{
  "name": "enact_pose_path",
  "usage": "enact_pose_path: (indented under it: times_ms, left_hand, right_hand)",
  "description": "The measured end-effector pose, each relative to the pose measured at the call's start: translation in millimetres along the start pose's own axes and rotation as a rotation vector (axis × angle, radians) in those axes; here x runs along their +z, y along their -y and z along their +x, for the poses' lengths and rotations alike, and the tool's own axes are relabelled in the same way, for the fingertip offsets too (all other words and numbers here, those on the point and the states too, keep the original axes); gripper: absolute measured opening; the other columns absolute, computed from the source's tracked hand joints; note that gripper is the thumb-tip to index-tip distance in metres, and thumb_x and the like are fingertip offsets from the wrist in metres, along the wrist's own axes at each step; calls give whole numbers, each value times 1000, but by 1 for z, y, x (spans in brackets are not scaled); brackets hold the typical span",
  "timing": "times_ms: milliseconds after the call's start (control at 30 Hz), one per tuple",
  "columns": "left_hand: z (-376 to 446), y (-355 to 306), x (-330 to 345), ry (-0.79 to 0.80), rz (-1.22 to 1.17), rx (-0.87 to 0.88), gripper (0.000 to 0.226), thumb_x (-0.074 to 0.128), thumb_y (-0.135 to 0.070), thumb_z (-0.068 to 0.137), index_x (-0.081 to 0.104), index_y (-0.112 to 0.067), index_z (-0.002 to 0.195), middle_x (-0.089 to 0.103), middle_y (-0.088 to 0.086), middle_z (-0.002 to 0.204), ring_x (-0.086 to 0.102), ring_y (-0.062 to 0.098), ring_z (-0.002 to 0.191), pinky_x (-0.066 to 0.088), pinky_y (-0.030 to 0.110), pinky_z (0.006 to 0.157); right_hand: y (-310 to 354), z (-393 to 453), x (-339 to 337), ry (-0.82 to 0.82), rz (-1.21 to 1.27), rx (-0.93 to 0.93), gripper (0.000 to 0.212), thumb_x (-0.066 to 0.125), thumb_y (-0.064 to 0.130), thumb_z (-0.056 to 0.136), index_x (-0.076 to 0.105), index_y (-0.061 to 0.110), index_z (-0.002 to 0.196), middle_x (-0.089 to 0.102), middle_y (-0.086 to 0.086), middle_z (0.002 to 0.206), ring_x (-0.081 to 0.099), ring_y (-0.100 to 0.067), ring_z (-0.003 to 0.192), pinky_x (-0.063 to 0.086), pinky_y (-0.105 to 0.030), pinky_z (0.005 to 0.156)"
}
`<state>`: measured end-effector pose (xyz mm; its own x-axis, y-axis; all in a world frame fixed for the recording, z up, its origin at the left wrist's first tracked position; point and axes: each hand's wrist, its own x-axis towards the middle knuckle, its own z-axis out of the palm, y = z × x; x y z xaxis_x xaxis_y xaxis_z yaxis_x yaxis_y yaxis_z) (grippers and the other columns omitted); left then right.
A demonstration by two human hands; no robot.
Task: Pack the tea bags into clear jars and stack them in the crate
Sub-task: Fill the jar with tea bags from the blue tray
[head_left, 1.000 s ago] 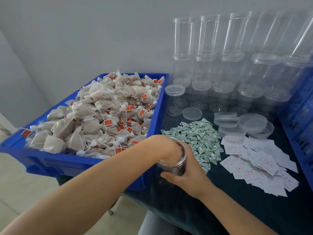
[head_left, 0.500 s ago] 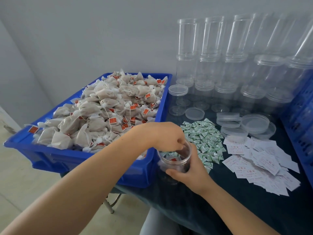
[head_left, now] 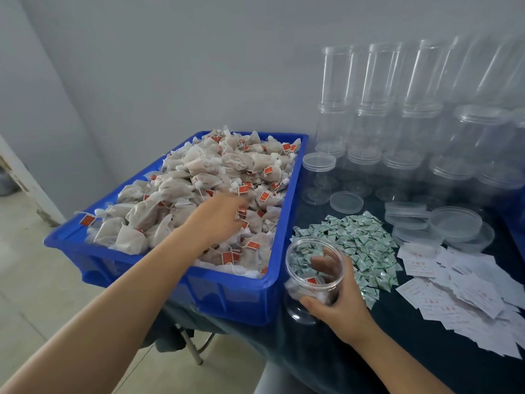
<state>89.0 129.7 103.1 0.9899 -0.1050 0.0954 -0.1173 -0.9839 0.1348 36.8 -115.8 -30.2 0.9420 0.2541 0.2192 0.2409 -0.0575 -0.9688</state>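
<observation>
A blue crate (head_left: pixel 233 297) on the table's left holds a heap of beige tea bags (head_left: pixel 199 177) with red tags. My left hand (head_left: pixel 218 217) reaches over the heap's right side, fingers down among the bags; whether it holds one is hidden and blurred. A clear open jar (head_left: pixel 312 280) stands just right of the crate at the table's front edge. My right hand (head_left: pixel 338 300) grips it round the side. One tea bag with a red tag lies inside the jar.
Small green-white sachets (head_left: pixel 358 243) are piled behind the jar. White paper slips (head_left: pixel 460 285) lie at the right. Loose clear lids (head_left: pixel 454 223) and stacked empty jars (head_left: pixel 377 109) fill the back right. A blue crate edge (head_left: pixel 517 223) shows at far right.
My left hand came out of the jar and moved left and back over the tea bag heap. The right hand kept hold of the jar.
</observation>
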Motion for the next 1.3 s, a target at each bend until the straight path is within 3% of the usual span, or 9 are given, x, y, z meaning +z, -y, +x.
enact_pose_path:
  times_ms: [133,233,367,467,633,900,1000,1133,1300]
  left_hand:
    - [9,2,9,171,94,-43,42,59,-26,91,54,-18,132,55,5,132,54,22,117,47,39,96]
    - [13,1,11,258,137,-59,31,60,-35,91,63,-15,115,64,4,110,60,18,95,52,34,83]
    - [12,-2,5,370,227,-56,33,68,-46,83,66,-15,96,64,-1,86,58,13,77,46,26,65]
    - [9,-3,1,346,361,-55,28,66,-38,86,65,-14,101,63,0,90,60,16,81,53,30,72]
    - [7,-5,4,284,487,-39,17,60,-22,92,64,-15,107,64,1,97,62,19,87,49,28,68]
    - [5,-2,-1,134,574,68,15,54,-16,94,63,-21,105,65,-3,99,62,18,89,43,27,70]
    - [3,-1,-5,84,490,72,14,53,-16,95,60,-21,105,63,-2,97,61,18,88,44,27,70]
    - [3,-6,-14,59,314,63,11,55,-22,96,59,-19,106,62,0,100,60,19,90,52,34,81]
    - [1,-17,-29,11,71,102,6,62,-20,91,57,-22,88,62,-3,91,57,14,83,45,26,76]
  right_hand:
    - [0,0,-1,2,-7,-1,85,83,38,57,38,49,129,58,23,119,57,5,114,47,-8,85]
    - [1,0,-2,3,-17,2,81,83,37,58,39,58,123,57,29,117,55,5,116,47,-8,85]
    - [0,-1,-2,-9,-4,1,83,83,37,58,40,43,128,57,19,122,55,6,115,45,-6,86]
    - [-1,-1,-1,-6,-1,-5,84,83,36,59,39,41,129,55,12,127,55,6,115,45,-7,86]
    - [-1,0,0,2,9,-7,85,83,38,58,38,43,130,53,7,130,55,6,116,46,-8,87]
    - [-4,0,-1,-10,-20,-20,82,84,39,58,38,68,120,55,24,122,54,6,118,44,-6,88]
    - [-5,1,-1,-10,-12,-23,82,84,39,58,39,69,119,56,25,121,54,6,118,44,-5,88]
    - [-6,0,-1,-4,-14,-19,81,84,39,58,39,71,118,56,31,118,54,7,117,44,-5,86]
    - [-4,1,-1,-4,-31,-15,80,84,39,58,39,70,117,55,31,118,54,6,117,46,-7,86]
